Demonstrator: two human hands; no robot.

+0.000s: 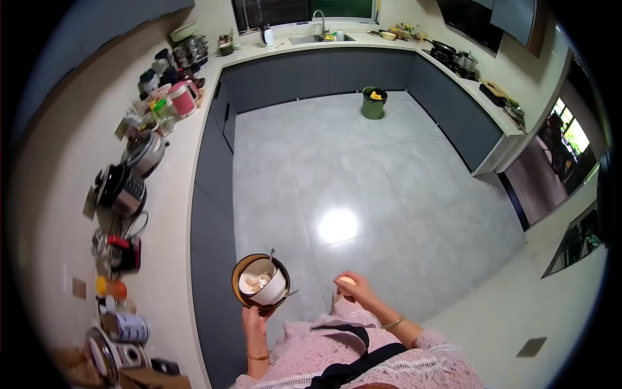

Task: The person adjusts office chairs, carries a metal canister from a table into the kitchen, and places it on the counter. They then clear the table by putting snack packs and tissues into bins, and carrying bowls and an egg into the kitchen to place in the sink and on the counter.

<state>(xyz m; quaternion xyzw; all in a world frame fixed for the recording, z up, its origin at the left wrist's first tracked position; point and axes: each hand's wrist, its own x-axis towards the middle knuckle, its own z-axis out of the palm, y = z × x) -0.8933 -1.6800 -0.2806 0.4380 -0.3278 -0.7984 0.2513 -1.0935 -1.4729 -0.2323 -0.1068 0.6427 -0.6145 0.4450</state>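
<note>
My left hand (256,319) grips a brown bowl (240,285) from below, in front of my body. Nested in it is a white bowl (276,290), tilted, with some pale, crumpled bits (258,281) inside. A metal spoon (271,257) sticks up from the bowls, and a second thin metal handle (293,292) juts out on the right. Off to the right, my right hand (360,294) is closed around a small pale rounded thing (347,281), whose kind I cannot make out. Both hands are over the floor, apart from each other.
Along the left counter (175,214) stand a pressure cooker (123,189), a rice cooker (144,153) and a pink kettle (183,98). A green bin (373,107) is on the grey tiled floor (343,162). The sink (321,39) lies at the back, the stove (450,63) at right.
</note>
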